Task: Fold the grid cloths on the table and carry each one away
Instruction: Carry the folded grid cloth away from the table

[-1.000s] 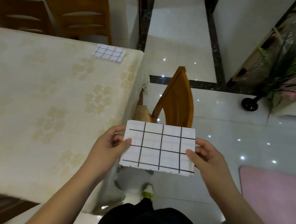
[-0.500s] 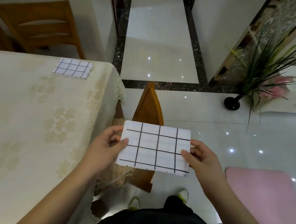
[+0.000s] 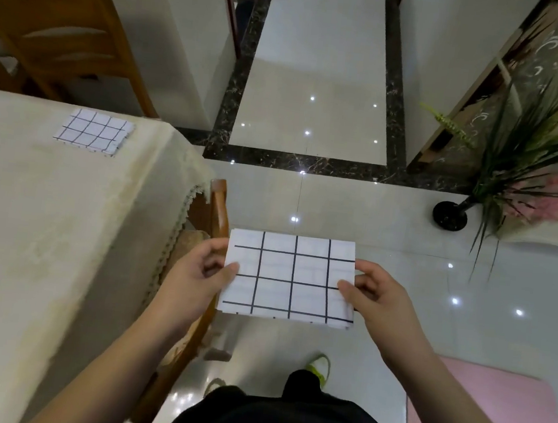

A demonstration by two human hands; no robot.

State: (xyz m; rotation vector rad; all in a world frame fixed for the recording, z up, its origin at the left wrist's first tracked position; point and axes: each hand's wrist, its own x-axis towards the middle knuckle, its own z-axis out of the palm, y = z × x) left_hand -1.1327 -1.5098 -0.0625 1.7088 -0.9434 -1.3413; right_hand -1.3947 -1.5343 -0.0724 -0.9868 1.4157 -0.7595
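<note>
A table draped in a cream floral-patterned tablecloth with a lace edge [image 3: 61, 240] carries one small folded white cloth with a black grid [image 3: 94, 130], lying flat near the table's far right corner.

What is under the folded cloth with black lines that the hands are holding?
Under the folded white grid cloth, pinched by the left hand and right hand, lies shiny pale tiled floor. The floor directly beneath, and the fingers behind it, are covered.
</note>
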